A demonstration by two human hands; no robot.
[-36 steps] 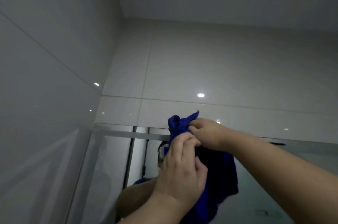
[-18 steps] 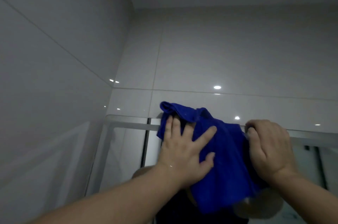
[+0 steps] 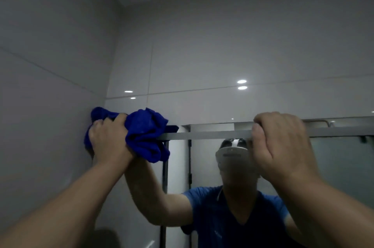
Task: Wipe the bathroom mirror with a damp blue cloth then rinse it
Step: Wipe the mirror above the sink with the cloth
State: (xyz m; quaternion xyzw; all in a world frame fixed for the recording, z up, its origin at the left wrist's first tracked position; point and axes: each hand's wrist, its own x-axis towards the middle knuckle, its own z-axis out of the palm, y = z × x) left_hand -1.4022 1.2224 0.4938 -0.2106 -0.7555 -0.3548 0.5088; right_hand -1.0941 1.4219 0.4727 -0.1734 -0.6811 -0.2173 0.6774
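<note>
The left hand grips the bunched blue cloth against the rectangular wall mirror's top-left corner; the right hand, fingers curled, holds its top edge.

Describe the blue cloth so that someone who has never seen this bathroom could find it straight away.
Find the mirror on the tiled wall and follow its top edge to the left corner, by the side wall. There the left hand grips a bunched blue cloth against the mirror's corner. It is the only deep blue, crumpled thing amid grey tiles.
</note>
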